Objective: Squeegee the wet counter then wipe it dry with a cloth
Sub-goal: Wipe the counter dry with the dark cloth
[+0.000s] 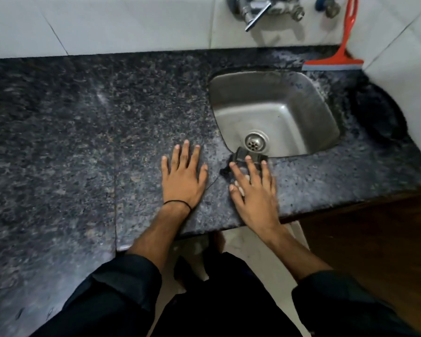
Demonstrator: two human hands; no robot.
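Note:
A dark speckled granite counter fills most of the view. My left hand lies flat on it with fingers spread and holds nothing. My right hand presses down on a small dark cloth at the front rim of the sink; the cloth's far edge hangs a little over the rim. A red squeegee with a grey blade leans against the white tiled wall behind the sink, far from both hands.
A steel sink with a round drain is set into the counter at the right. A metal tap is mounted on the wall above it. The counter's front edge runs just under my wrists. A brown cabinet front lies at the lower right.

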